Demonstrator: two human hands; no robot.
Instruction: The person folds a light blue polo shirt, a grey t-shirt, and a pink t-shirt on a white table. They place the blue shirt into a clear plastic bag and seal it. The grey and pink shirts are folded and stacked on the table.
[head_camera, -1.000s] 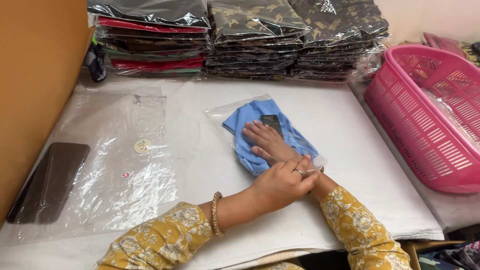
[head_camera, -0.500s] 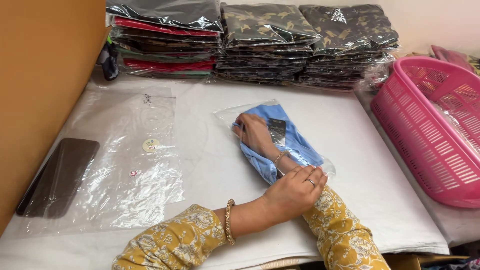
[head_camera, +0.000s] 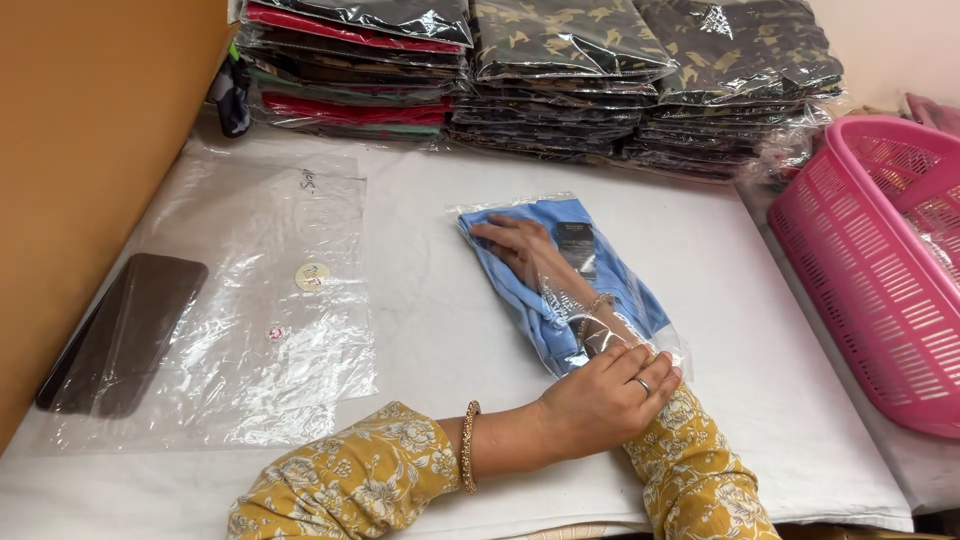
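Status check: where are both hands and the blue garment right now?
Right hand inside clear bag, flat on folded blue garment. Left hand grips bag's open end. Table beside the bag bare; pink basket apart at right.

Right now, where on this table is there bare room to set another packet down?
Bare table lies between the empty clear bags and the blue garment in its bag, and also between that bag and the pink basket. The back edge is crowded with stacked packed garments. The right hand is inside the bag; the left hand holds its mouth.
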